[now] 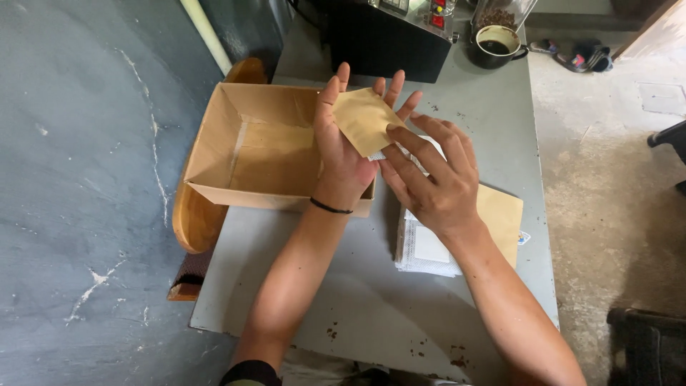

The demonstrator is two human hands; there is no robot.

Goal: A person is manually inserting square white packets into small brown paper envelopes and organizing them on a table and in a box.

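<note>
My left hand (341,146) is raised palm-up over the near right corner of an open cardboard box (236,143), with a small tan paper pouch (363,118) lying against its fingers. My right hand (432,179) pinches the pouch's lower right edge with thumb and fingertips. A black band circles my left wrist. Under my right hand lies a stack of white pouches (425,246) on top of tan ones (504,218).
The grey table (357,300) carries a black machine (389,36) at the back and a dark cup of coffee (494,44) beside it. A wooden chair (196,214) stands at the table's left edge. Sandals (579,53) lie on the concrete floor at right.
</note>
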